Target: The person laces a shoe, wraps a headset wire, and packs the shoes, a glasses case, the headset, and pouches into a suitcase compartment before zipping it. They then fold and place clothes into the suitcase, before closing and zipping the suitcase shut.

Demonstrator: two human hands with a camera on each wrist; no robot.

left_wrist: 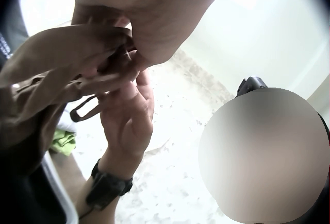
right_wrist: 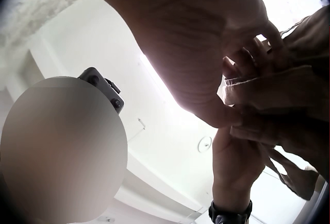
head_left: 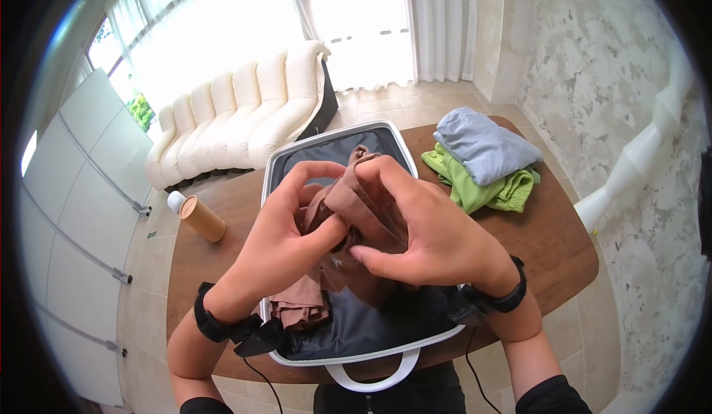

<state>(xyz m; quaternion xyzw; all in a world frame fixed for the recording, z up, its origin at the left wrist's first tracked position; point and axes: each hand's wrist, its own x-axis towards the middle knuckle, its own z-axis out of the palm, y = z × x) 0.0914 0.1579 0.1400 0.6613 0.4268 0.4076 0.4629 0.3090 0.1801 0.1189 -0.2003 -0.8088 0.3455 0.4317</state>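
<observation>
Both hands hold a bunched reddish-brown garment [head_left: 304, 295] up over the suitcase in the head view. The left hand [head_left: 285, 221] pinches its upper edge between thumb and curled fingers. The right hand [head_left: 423, 225] grips the same cloth from the other side, thumb low and fingers over the top. In the left wrist view the hands nearly meet at folds of the fabric [left_wrist: 62, 54], with a thin loop hanging beside them. The right wrist view shows cloth [right_wrist: 278, 87] between the fingers and a strap dangling below. Part of the garment hangs into the open suitcase [head_left: 404, 340].
The suitcase lies on a wooden table [head_left: 549, 266]. A folded grey-blue garment [head_left: 486, 143] rests on a green one [head_left: 512, 195] at the right. A tan cylinder [head_left: 204, 220] with a white-topped item [head_left: 176, 200] stands at the left; a cream sofa [head_left: 237, 110] is beyond.
</observation>
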